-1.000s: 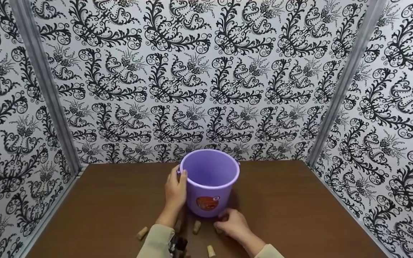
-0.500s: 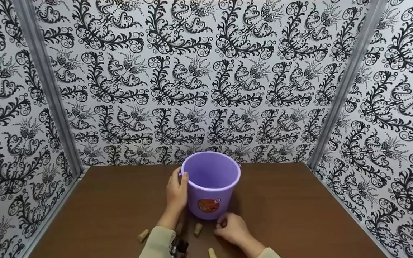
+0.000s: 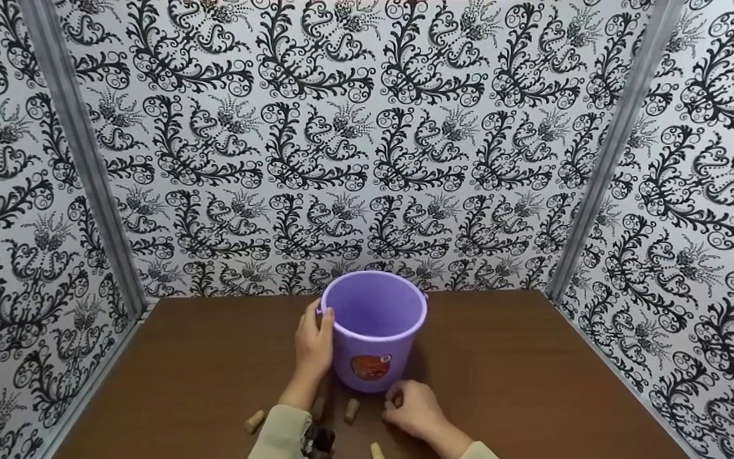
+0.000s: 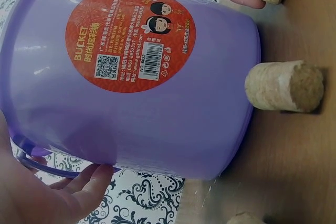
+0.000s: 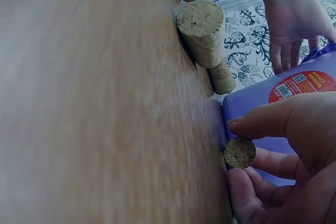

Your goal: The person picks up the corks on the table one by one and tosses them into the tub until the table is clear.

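Head view: left hand [image 3: 313,347] grasps the purple bucket [image 3: 373,344] at its rim, by the handle joint; bucket upright, just beyond and left of the right-hand grip. Right hand [image 3: 415,408] low by the base, its fingers pinching one cork [image 5: 240,152]; can't tell whether the cork touches the table [image 3: 501,370]. Loose corks: near cork [image 3: 352,410] just left of that pinch, yellowish cork [image 3: 376,451] closer to the person, outlying cork [image 3: 254,421] left of the left sleeve [image 3: 284,424]. Step, by my reading: picking up. Next likely calls for a firm pinch, a lift clear of the wall, bucket steadied.
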Tool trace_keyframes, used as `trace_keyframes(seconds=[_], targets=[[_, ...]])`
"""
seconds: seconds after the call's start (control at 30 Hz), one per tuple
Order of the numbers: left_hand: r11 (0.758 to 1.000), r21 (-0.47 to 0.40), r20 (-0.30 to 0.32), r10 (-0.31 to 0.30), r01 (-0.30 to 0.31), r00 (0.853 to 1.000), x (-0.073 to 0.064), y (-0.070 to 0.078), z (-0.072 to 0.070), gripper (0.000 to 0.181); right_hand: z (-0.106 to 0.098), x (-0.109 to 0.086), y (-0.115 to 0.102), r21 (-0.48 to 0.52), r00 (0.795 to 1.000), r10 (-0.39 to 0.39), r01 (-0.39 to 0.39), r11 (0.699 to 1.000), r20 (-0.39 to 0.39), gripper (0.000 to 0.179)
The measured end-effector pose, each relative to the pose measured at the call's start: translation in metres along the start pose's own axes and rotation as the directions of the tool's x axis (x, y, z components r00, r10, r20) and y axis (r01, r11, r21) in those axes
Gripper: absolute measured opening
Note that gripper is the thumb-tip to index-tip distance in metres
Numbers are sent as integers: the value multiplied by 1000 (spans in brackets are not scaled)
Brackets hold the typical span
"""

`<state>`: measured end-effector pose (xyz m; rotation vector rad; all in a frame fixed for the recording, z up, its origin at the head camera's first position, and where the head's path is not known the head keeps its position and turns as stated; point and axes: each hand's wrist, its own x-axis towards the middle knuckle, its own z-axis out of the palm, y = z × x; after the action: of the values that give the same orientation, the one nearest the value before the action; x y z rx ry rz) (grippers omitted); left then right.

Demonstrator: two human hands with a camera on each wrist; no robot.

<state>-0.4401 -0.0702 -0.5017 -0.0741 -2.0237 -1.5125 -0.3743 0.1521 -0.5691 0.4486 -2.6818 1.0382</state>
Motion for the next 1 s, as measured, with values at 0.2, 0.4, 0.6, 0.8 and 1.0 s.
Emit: trace_keyframes(seconds=[0.2, 0.4, 0.6, 0.8, 1.0], targets=[[1000, 0, 7, -8, 8, 1000, 1, 1, -1, 41, 4, 3, 12, 4, 999, -49, 49, 999, -21, 12], [1000, -2, 11, -12, 12, 1000, 0, 2, -1, 40, 0, 3, 11, 20, 999, -45, 45, 999, 21, 11], [1000, -15, 12, -13, 13, 1000, -1, 0, -1, 40, -9, 1, 0, 75, 995, 19, -27, 997, 96, 11], [999, 2, 15, -34, 34, 999, -2, -1, -1, 40, -12, -1, -2, 109, 992, 34, -48, 993, 125, 12], [1000, -9, 8, -22, 22, 1000, -1, 0, -2, 40, -15, 1, -1, 151, 987, 13, -38, 988, 162, 13]])
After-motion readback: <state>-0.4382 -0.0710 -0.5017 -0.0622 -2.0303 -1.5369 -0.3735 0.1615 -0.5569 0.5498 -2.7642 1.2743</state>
